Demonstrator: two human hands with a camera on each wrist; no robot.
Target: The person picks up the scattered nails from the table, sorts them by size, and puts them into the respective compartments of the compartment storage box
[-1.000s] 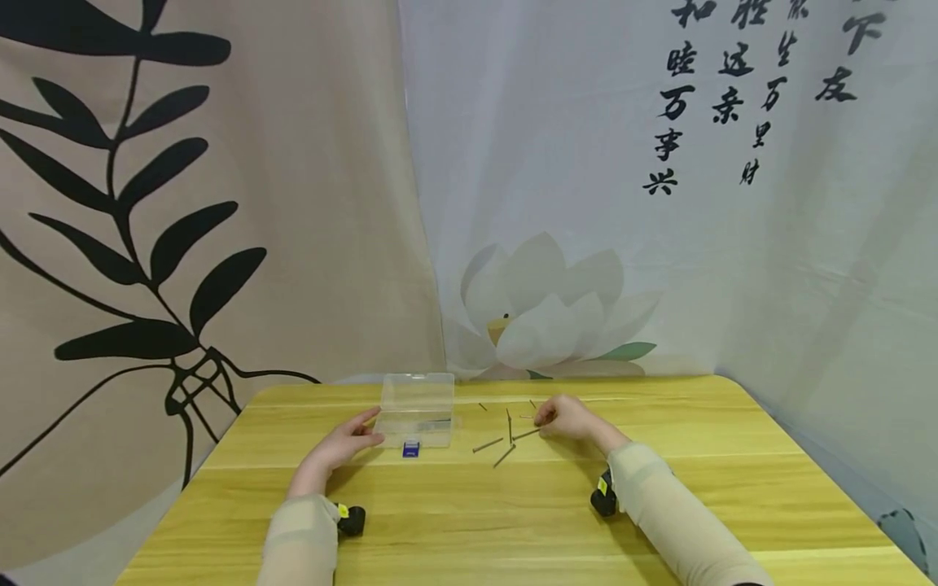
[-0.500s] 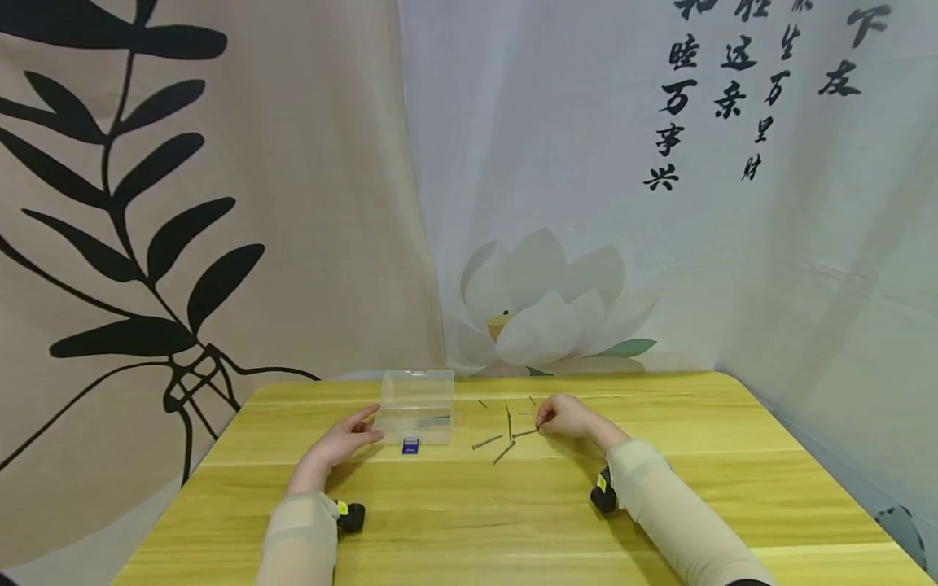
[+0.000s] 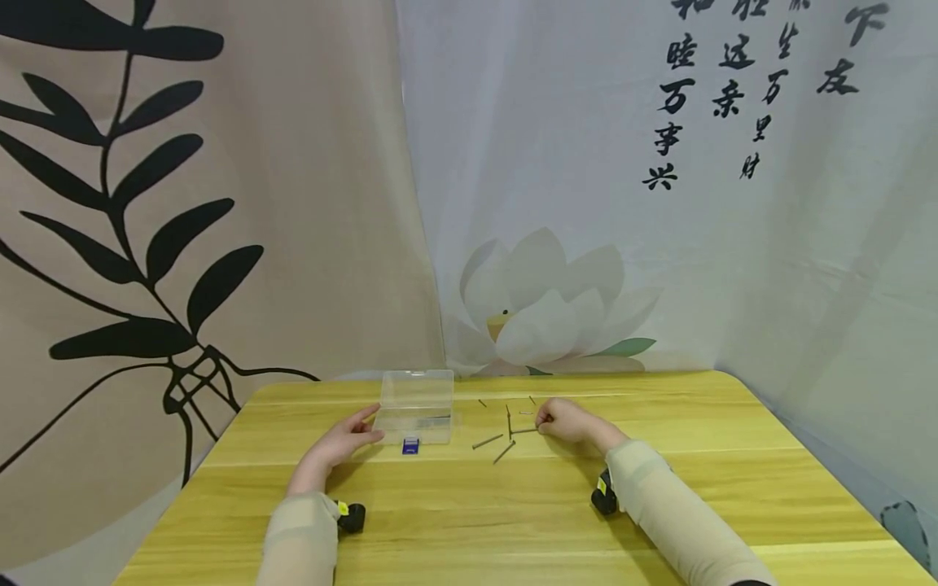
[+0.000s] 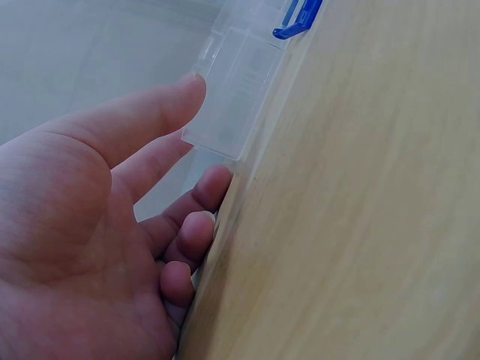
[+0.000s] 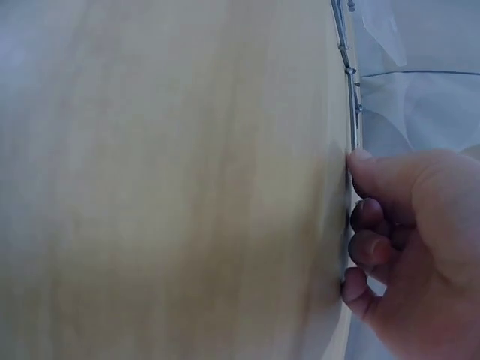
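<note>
Black brush-style Chinese characters [image 3: 665,140] run down the pale cloth backdrop [image 3: 557,163]; legible columns include 睦万事兴, 远亲, 生万里财 and 下友, some cut by the upper edge. Two black wrist cameras, left [image 3: 351,518] and right [image 3: 604,500], each bear a yellow label whose print is too small to read. The backdrop also carries a dark leafy plant [image 3: 208,289] and one white lotus [image 3: 542,305].

On the yellow wood-grain table [image 3: 469,521] stands one clear rectangular plastic box [image 3: 392,429], its lid [image 3: 418,389] raised at the rear and one blue latch [image 3: 410,446] at the front. The left hand [image 3: 339,439] has thumb and forefinger spread apart, touching the box's left side.

Right of the box lie seven, perhaps eight, thin grey metal fasteners [image 3: 487,442]; the upright line may be two end to end. The right hand [image 3: 570,422] pinches the outer end of one long grey metal fastener [image 3: 523,430], fingertips together and hiding that end.
</note>
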